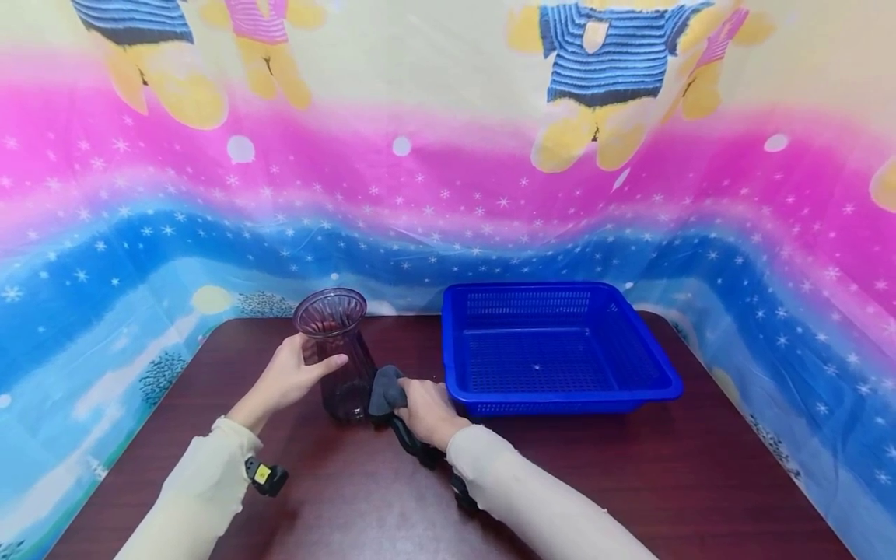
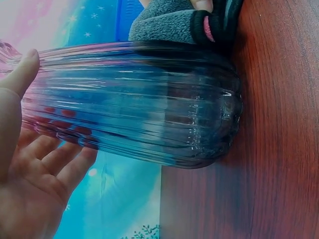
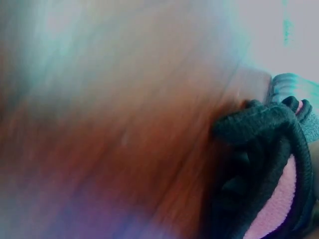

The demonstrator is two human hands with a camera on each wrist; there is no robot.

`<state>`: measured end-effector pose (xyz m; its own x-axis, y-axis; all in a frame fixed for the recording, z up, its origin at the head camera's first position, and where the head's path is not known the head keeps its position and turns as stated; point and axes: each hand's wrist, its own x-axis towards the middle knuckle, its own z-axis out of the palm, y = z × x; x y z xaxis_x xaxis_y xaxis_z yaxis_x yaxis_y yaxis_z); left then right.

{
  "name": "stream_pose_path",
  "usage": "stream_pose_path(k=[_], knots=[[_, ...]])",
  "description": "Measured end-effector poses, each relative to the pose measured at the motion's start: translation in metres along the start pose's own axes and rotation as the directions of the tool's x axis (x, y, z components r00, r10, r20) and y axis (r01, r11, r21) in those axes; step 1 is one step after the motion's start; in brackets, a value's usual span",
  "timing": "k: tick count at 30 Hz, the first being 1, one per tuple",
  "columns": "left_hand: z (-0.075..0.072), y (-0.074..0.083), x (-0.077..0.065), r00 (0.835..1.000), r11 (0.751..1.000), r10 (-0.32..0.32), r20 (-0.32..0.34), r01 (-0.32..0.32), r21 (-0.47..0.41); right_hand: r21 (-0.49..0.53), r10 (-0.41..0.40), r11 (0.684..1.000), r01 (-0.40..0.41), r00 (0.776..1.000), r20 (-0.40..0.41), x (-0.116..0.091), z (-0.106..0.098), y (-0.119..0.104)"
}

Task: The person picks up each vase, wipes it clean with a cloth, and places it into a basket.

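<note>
A ribbed, purple-tinted glass vase (image 1: 343,381) with a flared rim stands at the left of the table. My left hand (image 1: 297,373) grips its upper part, the thumb on the near side and the fingers behind; in the left wrist view they show partly through the glass. My right hand (image 1: 428,408) holds a bunched grey cloth (image 1: 386,390) against the vase's lower right side. Black edging runs along the cloth (image 2: 164,25), and a pink face of it (image 3: 276,204) shows in the right wrist view. The right palm is hidden in the head view.
A blue plastic basket (image 1: 563,404) with perforated walls stands at the back right, just beyond the right hand. The dark wood-grain table (image 1: 350,505) meets a printed cloth backdrop (image 1: 420,179) along its far edge and sides.
</note>
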<state>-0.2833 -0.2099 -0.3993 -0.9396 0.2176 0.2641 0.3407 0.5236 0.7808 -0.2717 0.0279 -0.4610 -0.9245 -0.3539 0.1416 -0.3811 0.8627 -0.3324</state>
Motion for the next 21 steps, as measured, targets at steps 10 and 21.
stream_pose_path(k=[10,21], knots=[[0.002,-0.001,0.0,1.0,1.0,0.009,-0.003,-0.009,0.005,0.002,-0.016,1.0,0.016,0.999,-0.051,-0.003,-0.001,-0.009],[0.002,-0.006,-0.001,1.0,1.0,0.011,-0.018,-0.011,-0.002,0.104,-0.02,0.994,0.034,0.99,-0.141,0.001,-0.024,-0.03]])
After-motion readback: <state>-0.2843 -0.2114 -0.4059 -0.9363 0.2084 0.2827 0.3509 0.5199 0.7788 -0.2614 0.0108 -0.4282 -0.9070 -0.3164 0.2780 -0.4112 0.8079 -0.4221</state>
